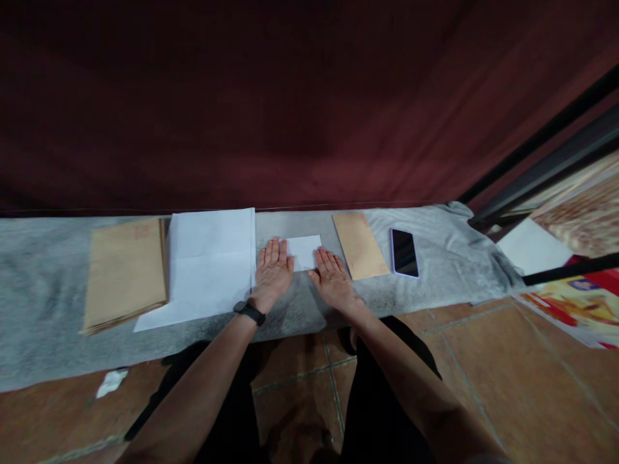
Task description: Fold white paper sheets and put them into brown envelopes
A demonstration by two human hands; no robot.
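A small white sheet of paper (304,250), perhaps folded, lies flat on the grey cloth. At its left end my left hand (275,269) rests palm down with fingers stretched out, a dark band on the wrist. My right hand (333,277) lies flat at the paper's right end, fingers straight, gripping nothing. Just right of that hand is a brown envelope (360,245). Large white sheets (213,258) spread out to the left of my left hand, and a stack of brown envelopes (126,270) lies beyond them, next to their left edge.
A phone (405,252) with a pale purple case lies right of the single envelope. The grey cloth (445,258) covers a long narrow surface against a dark red curtain (290,116). Printed boxes (580,303) stand at the right. A white scrap (112,382) lies on the tiled floor.
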